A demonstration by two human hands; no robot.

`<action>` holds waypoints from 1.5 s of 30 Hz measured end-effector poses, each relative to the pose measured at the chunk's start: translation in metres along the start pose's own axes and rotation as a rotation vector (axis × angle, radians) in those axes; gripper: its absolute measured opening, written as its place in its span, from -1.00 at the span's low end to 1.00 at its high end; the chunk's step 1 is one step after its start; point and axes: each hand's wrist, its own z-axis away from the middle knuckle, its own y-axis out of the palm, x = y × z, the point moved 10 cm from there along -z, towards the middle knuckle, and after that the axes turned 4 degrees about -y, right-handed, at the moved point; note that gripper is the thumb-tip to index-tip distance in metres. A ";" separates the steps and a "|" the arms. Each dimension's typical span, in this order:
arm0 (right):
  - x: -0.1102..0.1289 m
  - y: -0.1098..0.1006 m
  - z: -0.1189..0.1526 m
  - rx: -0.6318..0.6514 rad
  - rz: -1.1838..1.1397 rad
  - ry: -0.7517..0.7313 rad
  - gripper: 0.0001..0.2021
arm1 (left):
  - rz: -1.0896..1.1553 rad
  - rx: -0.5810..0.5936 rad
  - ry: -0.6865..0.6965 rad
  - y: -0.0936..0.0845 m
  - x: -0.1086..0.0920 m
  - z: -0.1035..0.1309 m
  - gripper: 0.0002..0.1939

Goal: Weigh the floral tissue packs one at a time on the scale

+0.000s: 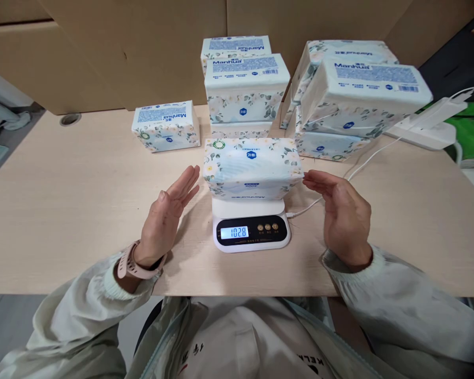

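Observation:
A floral white-and-blue tissue pack [253, 167] rests on a white digital kitchen scale [250, 209], whose lit display [234, 232] appears to read 1028. To the pack's left, my left hand [166, 218] is held with fingers stretched out, a small gap apart from it, and holds nothing. At the pack's right end, my right hand [344, 213] is also open, palm inward; its fingertips are at the corner, and I cannot tell whether they touch. Below the display panel's right half, the buttons are uncovered.
One tissue pack [166, 126] lies back left. Stacked packs stand behind the scale [247, 87] and at back right [365, 97]. A white cable [373, 155] runs from the scale to a power strip [426, 129]. Cardboard [142, 52] walls the back; a round hole [70, 120] pierces the table.

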 end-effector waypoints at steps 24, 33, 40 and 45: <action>0.005 -0.001 0.000 -0.012 0.018 -0.032 -0.67 | 0.011 0.005 -0.004 0.000 0.003 -0.001 -0.42; 0.002 0.006 0.001 0.025 0.030 -0.030 -0.66 | 0.018 0.026 -0.038 0.006 0.007 -0.006 -0.36; 0.008 0.001 -0.001 -0.017 0.037 -0.057 -0.67 | 0.007 -0.005 -0.019 0.002 0.007 -0.006 -0.33; 0.006 0.002 -0.002 -0.008 0.040 -0.064 -0.67 | 0.011 -0.011 -0.024 -0.002 0.010 -0.009 -0.31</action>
